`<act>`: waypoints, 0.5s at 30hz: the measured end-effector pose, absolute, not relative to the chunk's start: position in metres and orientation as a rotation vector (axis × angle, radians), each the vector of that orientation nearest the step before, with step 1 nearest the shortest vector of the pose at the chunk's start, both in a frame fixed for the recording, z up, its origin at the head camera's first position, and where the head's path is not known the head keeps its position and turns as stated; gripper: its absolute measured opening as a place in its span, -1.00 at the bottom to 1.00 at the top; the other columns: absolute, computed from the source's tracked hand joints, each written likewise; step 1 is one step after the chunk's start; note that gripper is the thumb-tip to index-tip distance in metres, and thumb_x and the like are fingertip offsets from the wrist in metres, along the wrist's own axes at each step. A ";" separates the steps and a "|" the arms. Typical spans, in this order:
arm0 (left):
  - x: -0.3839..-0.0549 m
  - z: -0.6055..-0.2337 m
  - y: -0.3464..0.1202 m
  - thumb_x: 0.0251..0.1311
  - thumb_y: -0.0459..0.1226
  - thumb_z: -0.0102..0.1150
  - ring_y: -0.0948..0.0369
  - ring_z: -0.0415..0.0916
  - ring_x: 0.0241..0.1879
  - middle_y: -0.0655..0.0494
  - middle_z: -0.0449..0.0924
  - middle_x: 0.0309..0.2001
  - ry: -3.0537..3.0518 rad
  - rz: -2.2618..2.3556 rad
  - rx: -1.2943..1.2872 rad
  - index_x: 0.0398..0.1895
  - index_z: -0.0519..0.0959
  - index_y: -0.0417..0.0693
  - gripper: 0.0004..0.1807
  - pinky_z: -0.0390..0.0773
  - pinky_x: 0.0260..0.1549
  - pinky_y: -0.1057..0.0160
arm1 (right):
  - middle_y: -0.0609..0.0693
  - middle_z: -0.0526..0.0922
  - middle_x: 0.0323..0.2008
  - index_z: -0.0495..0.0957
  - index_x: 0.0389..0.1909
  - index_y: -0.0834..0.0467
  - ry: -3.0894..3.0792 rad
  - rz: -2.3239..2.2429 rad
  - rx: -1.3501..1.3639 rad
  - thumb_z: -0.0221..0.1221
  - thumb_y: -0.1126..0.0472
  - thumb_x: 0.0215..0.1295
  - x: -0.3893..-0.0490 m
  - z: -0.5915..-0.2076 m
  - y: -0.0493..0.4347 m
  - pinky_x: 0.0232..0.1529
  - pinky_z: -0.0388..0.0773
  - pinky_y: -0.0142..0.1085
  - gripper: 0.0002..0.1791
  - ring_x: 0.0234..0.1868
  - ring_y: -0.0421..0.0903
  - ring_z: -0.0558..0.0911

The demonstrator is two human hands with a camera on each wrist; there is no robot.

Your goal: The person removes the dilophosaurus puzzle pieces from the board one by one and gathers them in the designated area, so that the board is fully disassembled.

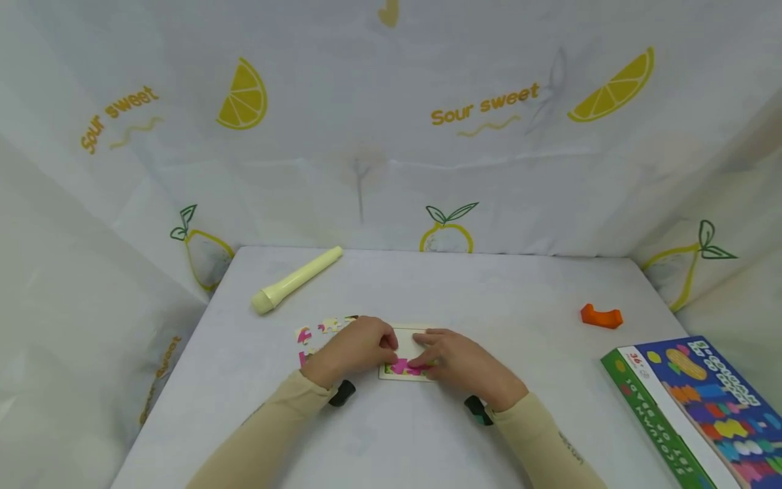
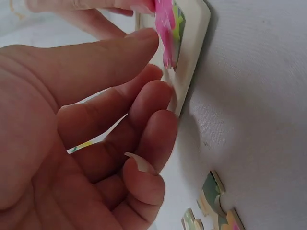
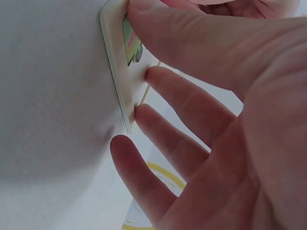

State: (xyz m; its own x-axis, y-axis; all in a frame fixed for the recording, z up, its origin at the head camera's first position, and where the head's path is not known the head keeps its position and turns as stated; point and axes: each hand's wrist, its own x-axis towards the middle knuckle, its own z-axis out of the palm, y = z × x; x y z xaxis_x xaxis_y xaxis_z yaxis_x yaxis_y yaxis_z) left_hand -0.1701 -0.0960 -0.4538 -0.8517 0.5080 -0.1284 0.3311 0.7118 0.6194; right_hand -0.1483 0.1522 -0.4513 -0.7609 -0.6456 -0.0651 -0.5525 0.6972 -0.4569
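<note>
A small cream puzzle tray [image 1: 407,379] lies flat on the table, with pink and green jigsaw pieces [image 1: 400,367] along its near side. My left hand [image 1: 360,345] is at the tray's left edge; its fingers are loosely bent, and nothing shows between the thumb and fingertips [image 2: 152,72]. The left thumb is close to a pink piece [image 2: 165,28]. My right hand [image 1: 461,360] spreads over the tray's right part. Its thumb [image 3: 144,4] rests on the pieces at the near side, and its fingers [image 3: 163,79] reach out over the tray and its edge.
Loose jigsaw pieces [image 1: 303,334] lie left of the tray, partly hidden by my left hand. A pale yellow microphone-shaped tube [image 1: 299,277] lies at the back left. An orange curved block [image 1: 601,316] and a blue and green game box [image 1: 702,407] are on the right.
</note>
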 end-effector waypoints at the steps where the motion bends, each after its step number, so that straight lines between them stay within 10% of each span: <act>1: -0.170 -0.453 -0.095 0.25 -0.24 0.50 0.33 0.52 -0.34 0.33 0.68 -0.36 2.622 0.864 0.662 -0.30 0.77 0.05 -0.94 0.56 -0.25 0.30 | 0.18 0.61 0.44 0.86 0.03 -0.06 2.683 -0.620 -0.964 0.48 0.29 0.30 -0.148 -0.452 0.152 0.48 0.47 0.12 -0.68 0.54 0.23 0.49; 15: -0.169 -0.455 -0.095 0.24 -0.25 0.50 0.32 0.53 -0.37 0.34 0.65 -0.43 2.607 0.862 0.635 -0.33 0.75 0.06 -0.94 0.57 -0.26 0.28 | 0.16 0.61 0.45 0.86 0.03 -0.06 2.684 -0.609 -0.935 0.46 0.31 0.30 -0.149 -0.452 0.152 0.50 0.44 0.13 -0.67 0.56 0.22 0.47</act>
State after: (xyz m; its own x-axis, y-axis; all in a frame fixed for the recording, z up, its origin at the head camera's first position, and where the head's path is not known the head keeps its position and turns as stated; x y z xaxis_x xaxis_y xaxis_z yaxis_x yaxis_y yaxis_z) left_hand -0.1686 -0.0950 -0.4548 -0.8493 0.5031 -0.1600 0.3086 0.7190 0.6227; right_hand -0.1493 0.1520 -0.4524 -0.7684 -0.6346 -0.0820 -0.5370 0.7093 -0.4566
